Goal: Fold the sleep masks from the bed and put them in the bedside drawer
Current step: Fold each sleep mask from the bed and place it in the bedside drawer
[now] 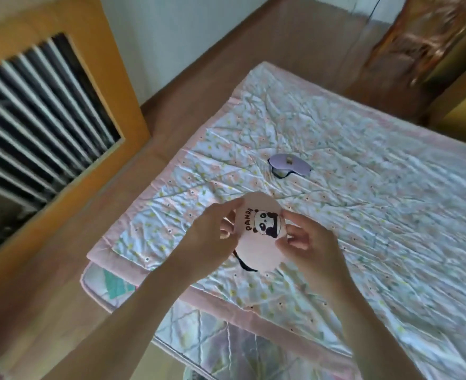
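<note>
Left hand (211, 233) and right hand (307, 244) both pinched the pink panda sleep mask (256, 231) between them above the bed (363, 215); a purple sleep mask (290, 163) lay beyond the hands.

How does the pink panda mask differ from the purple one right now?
The pink panda sleep mask is held up by the left hand and right hand; the purple sleep mask lies untouched on the quilt. Pink bears a panda print, purple looks plain. Both have dark straps.

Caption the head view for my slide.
Both hands, left and right, hold the pink panda sleep mask; lilac mask lies on quilt.
</note>
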